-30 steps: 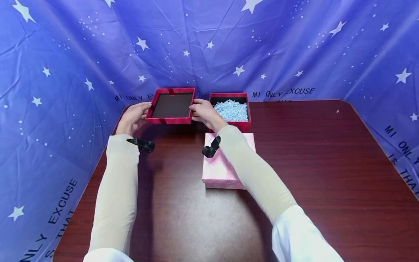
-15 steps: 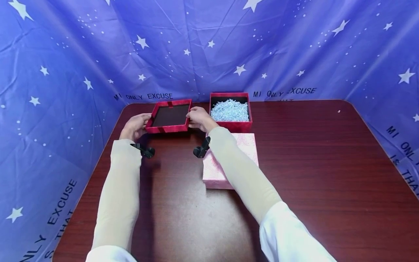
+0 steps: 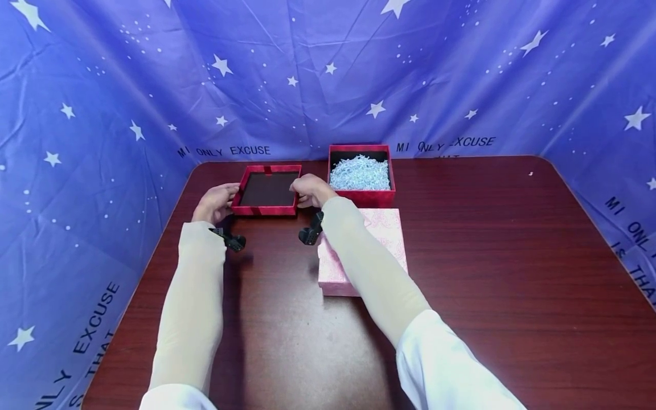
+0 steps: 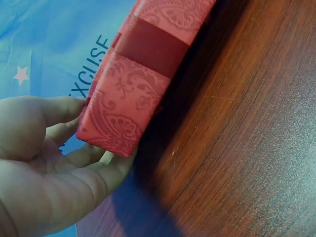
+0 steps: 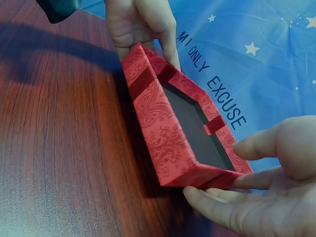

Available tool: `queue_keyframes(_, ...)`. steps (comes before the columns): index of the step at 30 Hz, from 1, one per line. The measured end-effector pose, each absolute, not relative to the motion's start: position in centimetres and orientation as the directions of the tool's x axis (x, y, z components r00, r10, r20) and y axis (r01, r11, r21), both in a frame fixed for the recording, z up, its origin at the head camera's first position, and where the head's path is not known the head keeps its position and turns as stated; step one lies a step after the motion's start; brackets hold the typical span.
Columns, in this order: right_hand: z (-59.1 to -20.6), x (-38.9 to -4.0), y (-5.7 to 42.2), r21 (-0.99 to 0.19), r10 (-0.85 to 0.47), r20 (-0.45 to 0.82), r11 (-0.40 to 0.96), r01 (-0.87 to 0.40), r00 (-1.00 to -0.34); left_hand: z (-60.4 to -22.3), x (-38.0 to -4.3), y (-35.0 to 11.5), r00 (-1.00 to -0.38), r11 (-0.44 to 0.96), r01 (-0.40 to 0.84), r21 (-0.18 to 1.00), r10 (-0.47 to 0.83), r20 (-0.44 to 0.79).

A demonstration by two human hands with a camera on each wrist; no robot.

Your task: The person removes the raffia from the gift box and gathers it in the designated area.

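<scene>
Both my hands hold a red patterned box lid (image 3: pixel 264 210), inside up, at the back left of the table. Its inside is dark, and a darker red ribbon band crosses its wall. My left hand (image 3: pixel 214 203) grips the left side, thumb at the rim and fingers below in the left wrist view. My right hand (image 3: pixel 311 191) grips the right side, with fingertips under the lower corner in the right wrist view. A dark shadow lies under the lid (image 4: pixel 133 94); whether it touches the table everywhere, I cannot tell.
Right of the lid stands an open red box (image 3: pixel 361 198) filled with pale blue shredded paper (image 3: pixel 360 172). A closed pink box (image 3: pixel 386 230) sits in front of it, partly under my right forearm. A blue star-printed curtain (image 3: pixel 328 102) hangs behind the wooden table (image 3: pixel 487 256).
Both hands have lowered the red lid toward the table and drawn it slightly nearer. It was raised and tilted before and now lies flatter. The two boxes have stayed in place.
</scene>
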State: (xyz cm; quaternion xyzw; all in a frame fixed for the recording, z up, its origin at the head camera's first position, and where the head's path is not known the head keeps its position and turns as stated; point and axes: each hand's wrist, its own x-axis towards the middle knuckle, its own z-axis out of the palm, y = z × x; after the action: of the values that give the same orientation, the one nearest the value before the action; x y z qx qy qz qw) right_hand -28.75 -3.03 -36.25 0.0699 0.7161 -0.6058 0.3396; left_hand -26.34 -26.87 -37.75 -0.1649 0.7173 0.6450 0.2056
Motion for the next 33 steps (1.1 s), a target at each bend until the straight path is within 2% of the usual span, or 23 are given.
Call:
queue_keyframes(13, -36.2, -28.8, -3.3, -0.812, -0.340, -0.582, 0.287, 0.508, -0.738, -38.9, -27.0, -26.7, -0.893, 0.193, -0.450, 0.872, -0.072, -0.445)
queue_keyframes(17, -35.6, -28.7, -3.3, -0.832, -0.316, -0.547, 0.307, 0.462, -0.776, -38.9, -27.1, -26.6, -0.895, 0.212, -0.447, 0.869, -0.082, -0.439)
queue_keyframes(20, -34.7, -28.7, -3.3, -0.853, -0.292, -0.494, 0.344, 0.392, -0.819, -38.5, -27.1, -26.5, -0.893, 0.239, -0.450, 0.861, -0.135, -0.429)
queue_keyframes(23, -33.6, -28.8, -3.3, -0.874, -0.297, -0.443, 0.354, 0.333, -0.846, -37.7, -27.1, -26.2, -0.900, 0.315, -0.429, 0.847, -0.227, -0.372)
queue_keyframes(27, -32.3, -29.0, -2.8, -0.901, -0.325, -0.392, 0.322, 0.289, -0.861, -36.3, -27.2, -25.3, -0.914, 0.468, -0.373, 0.801, -0.334, -0.231)
queue_keyframes(30, -31.4, -29.0, -2.2, -0.919, -0.333, -0.354, 0.297, 0.259, -0.874, -35.3, -27.4, -24.3, -0.924, 0.537, -0.331, 0.776, -0.353, -0.150)
queue_keyframes(33, -30.7, -28.9, -1.5, -0.934, -0.337, -0.310, 0.281, 0.219, -0.889, -34.5, -27.7, -23.2, -0.941, 0.521, -0.285, 0.805, -0.312, -0.131)
